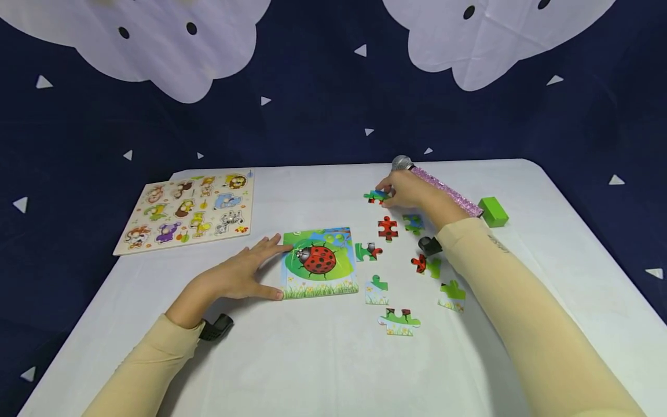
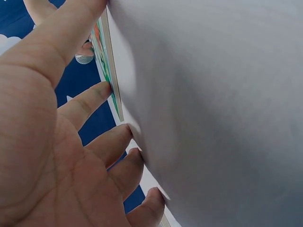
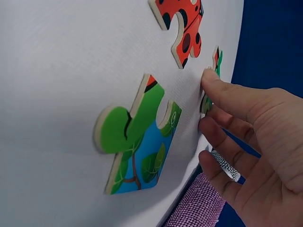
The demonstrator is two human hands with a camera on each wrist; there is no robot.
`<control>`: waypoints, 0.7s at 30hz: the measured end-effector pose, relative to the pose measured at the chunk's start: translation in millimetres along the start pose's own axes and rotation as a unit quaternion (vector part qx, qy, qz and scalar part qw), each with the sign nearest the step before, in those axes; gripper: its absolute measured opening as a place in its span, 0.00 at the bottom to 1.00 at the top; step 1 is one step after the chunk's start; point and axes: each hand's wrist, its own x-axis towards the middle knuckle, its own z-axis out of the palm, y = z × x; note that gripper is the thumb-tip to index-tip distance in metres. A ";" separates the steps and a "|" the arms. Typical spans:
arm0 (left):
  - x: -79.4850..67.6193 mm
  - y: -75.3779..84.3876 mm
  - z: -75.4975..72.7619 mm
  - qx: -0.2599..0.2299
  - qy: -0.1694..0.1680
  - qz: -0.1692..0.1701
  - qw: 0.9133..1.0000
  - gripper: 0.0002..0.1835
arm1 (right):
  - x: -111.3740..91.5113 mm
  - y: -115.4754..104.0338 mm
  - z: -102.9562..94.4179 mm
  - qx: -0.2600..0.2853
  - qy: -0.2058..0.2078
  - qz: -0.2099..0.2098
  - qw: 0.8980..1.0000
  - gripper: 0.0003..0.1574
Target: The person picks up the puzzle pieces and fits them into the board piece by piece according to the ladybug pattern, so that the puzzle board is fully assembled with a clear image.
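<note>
Red and green show on the small puzzle piece [image 1: 374,196] toward the far side of the white table [image 1: 307,359], its edge pinched between the thumb and fingers of the right hand [image 1: 409,189]; from here I can't tell whether it is lifted. That hold looks shallow to me, so a quick tug could let the piece twist loose or knock against the spotted red piece [image 1: 387,229] lying just nearer the person.

The right arm worries me more. A black wrist camera [image 1: 429,246] hangs under the sleeve [image 1: 526,313], close to the red-and-green piece [image 1: 419,264], and dragging the arm straight back could sweep that piece along. Behind the knuckles lies a glittery pink microphone [image 1: 448,190]; its round handle might roll if bumped, perhaps into the green block [image 1: 493,212].

Meanwhile the left hand [image 1: 242,269] is spread, thumb and forefinger touching the left side of the ladybird board [image 1: 319,260]. Too firm a push there could slide the board into the green piece [image 1: 365,252] just beside its right edge.
</note>
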 end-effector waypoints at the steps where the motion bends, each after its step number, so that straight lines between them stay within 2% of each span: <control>1: -0.1 0.3 -0.3 0.000 0.000 0.000 1.000 0.55 | -0.4 0.1 -0.1 0.000 0.000 0.000 1.000 0.28; 13: 0.4 0.8 -0.5 -0.005 -0.001 0.003 1.000 0.55 | 0.7 6.8 0.8 0.001 0.001 -0.007 1.000 0.31; 21: 1.3 -0.5 -0.1 -0.002 0.001 0.003 1.000 0.55 | -0.1 8.7 1.5 -0.004 0.016 -0.025 1.000 0.32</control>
